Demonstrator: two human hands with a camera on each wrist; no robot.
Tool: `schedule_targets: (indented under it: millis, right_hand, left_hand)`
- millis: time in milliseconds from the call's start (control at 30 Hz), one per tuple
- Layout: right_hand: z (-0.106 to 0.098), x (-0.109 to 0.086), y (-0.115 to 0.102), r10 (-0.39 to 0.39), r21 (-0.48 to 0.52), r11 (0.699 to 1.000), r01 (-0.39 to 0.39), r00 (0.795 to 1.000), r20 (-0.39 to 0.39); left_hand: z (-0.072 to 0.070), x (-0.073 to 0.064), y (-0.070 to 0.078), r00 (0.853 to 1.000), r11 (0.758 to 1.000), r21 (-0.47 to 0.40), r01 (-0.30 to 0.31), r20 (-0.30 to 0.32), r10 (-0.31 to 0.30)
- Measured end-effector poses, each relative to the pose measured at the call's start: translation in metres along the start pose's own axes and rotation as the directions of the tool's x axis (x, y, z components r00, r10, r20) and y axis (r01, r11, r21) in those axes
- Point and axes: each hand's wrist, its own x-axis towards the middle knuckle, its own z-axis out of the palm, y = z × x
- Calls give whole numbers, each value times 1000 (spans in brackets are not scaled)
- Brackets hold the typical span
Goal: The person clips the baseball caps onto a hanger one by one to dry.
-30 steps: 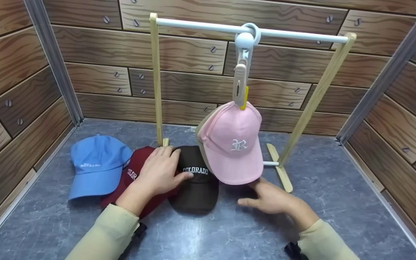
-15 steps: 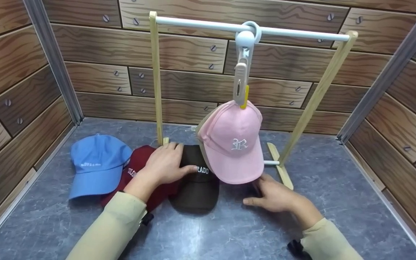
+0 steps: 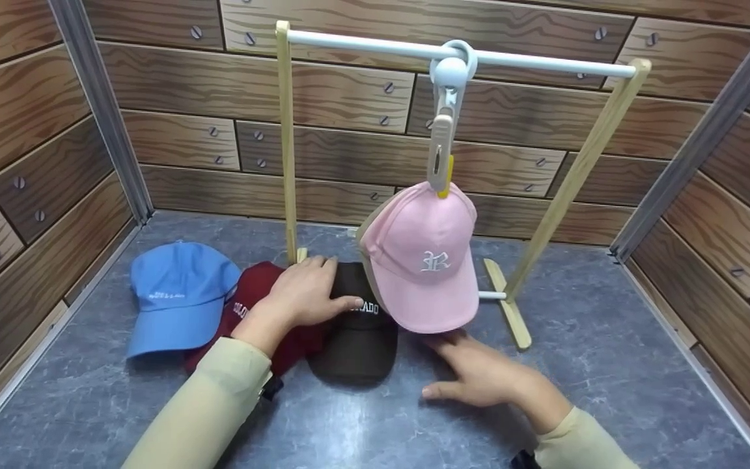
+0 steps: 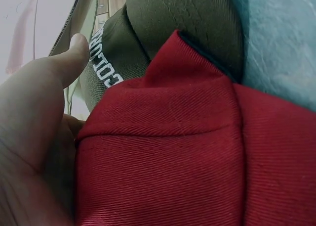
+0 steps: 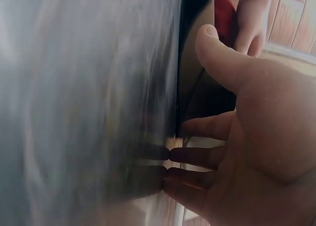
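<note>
My left hand lies over the dark cap lettered COLORADO, fingers toward its back and thumb by the lettering. The dark red cap is partly under that hand; in the left wrist view the red cap fills the foreground and hides most of the fingers. A pink cap hangs in front of a tan-edged cap, held by a clothespin. My right hand is low on the tabletop, fingers partly hidden beneath the pink brim. In the right wrist view its fingertips touch the surface.
A blue cap lies at the left. The wooden rack has a white rod bearing a ring and clip, with feet on the grey tabletop. Wood-patterned walls enclose three sides.
My left hand has shifted slightly right over the dark cap, covering more of its lettering. The right hand has moved slightly left and its fingers reach farther under the pink brim.
</note>
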Motion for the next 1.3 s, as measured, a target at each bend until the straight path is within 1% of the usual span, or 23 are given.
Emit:
schedule_targets:
  millis: [233,433,567,700,900,1167,1300]
  right_hand:
    - [6,3,-22,-20,16,1000,19,999,45]
    - [10,5,-40,-77,35,997,76,996,47]
    - [11,9,-49,-96,47,994,94,994,46]
    - [13,11,-53,-106,44,994,104,994,42]
    - [12,10,-55,-113,31,993,112,993,35]
    - [2,3,-57,-154,-15,988,154,988,11]
    - [-4,0,-57,-176,-18,984,176,984,15]
  left_hand:
    - [1,0,1,1000,1000,-9,1,-5,-1]
    - [1,-1,-1,1000,1000,-6,-4,0,4]
    - [0,-1,-1,1000,1000,1,-4,4,4]
    - [1,-3,1,1000,1000,-1,-18,4,18]
    - [4,-9,7,998,998,6,-54,-12,54]
    - [6,-21,14,995,996,5,-94,-36,94]
    - [7,-26,16,993,994,16,-108,-40,109]
